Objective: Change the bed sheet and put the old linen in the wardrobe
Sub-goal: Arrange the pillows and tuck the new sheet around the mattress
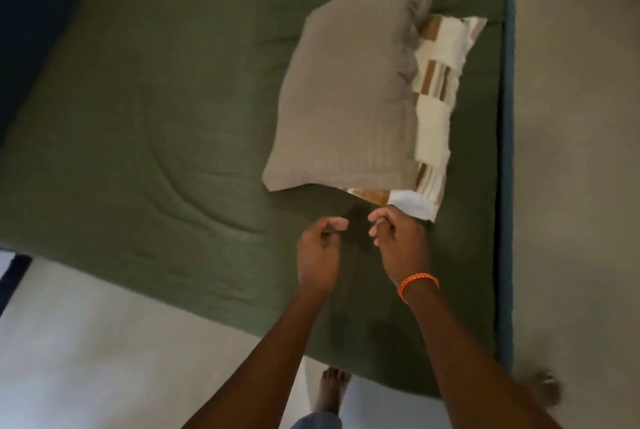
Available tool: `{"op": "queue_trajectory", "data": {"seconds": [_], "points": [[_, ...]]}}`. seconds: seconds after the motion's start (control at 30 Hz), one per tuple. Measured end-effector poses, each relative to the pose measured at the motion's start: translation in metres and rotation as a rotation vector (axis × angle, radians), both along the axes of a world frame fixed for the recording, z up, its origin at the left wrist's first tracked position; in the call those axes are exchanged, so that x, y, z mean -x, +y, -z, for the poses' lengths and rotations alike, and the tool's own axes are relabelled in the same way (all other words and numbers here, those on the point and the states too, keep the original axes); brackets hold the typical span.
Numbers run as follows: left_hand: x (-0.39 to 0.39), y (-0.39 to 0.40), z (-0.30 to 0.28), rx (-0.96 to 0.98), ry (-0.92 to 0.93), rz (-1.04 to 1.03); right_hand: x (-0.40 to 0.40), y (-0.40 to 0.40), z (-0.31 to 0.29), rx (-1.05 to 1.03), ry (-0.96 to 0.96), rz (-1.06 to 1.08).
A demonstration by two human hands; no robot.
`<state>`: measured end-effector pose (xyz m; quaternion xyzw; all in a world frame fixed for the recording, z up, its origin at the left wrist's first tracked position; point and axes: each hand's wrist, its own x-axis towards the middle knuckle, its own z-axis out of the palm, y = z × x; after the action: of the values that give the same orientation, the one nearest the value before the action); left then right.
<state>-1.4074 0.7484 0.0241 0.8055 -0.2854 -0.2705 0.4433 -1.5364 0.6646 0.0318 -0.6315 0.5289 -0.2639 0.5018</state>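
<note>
Right now your hands hover side by side, just apart, over the green sheet [156,117]. Your left hand [318,248] has its fingers loosely curled with nothing in them; your right hand [398,241], the one with the orange band [417,285] at the wrist, sits at the near corner of the patterned pillow [436,110] — whether it pinches that corner or only touches it, you cannot tell through the blur.

Just beyond both hands the grey pillow [346,99] lies partly on top of the patterned one. Both look plump and soft, probably light; take each by a corner or a short edge and it should lift easily, sagging as it goes.

The sheet spreads under and to the left of your hands, limp and thin by its creases. It will likely bunch and drag rather than slide — gather it from a corner or the near edge below your wrists, once the pillows are off.

No brand, label or writing can be read anywhere.
</note>
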Motion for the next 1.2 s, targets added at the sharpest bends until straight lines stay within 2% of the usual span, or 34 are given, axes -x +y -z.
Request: {"op": "queue_trajectory", "data": {"seconds": [0.2, 0.5, 0.6, 0.83, 1.03, 1.2], "points": [[0.029, -0.05, -0.063, 0.012, -0.035, -0.27, 0.014, -0.094, -0.047, -0.051, -0.065, -0.285], [0.137, -0.137, -0.177, 0.147, 0.115, -0.76, 0.072, -0.213, -0.145, 0.003, -0.077, -0.686], [0.164, -0.163, -0.207, 0.199, 0.149, -0.833, 0.087, -0.244, -0.183, 0.027, -0.08, -0.77], [0.188, -0.209, -0.247, 0.227, 0.119, -0.862, 0.108, -0.315, -0.254, 0.116, -0.05, -0.95], [0.188, -0.269, -0.263, 0.232, 0.084, -0.91, 0.091, -0.378, -0.294, 0.162, -0.037, -1.084], [0.169, -0.351, -0.273, 0.238, 0.052, -0.984, 0.058, -0.457, -0.309, 0.227, -0.029, -1.183]]}}
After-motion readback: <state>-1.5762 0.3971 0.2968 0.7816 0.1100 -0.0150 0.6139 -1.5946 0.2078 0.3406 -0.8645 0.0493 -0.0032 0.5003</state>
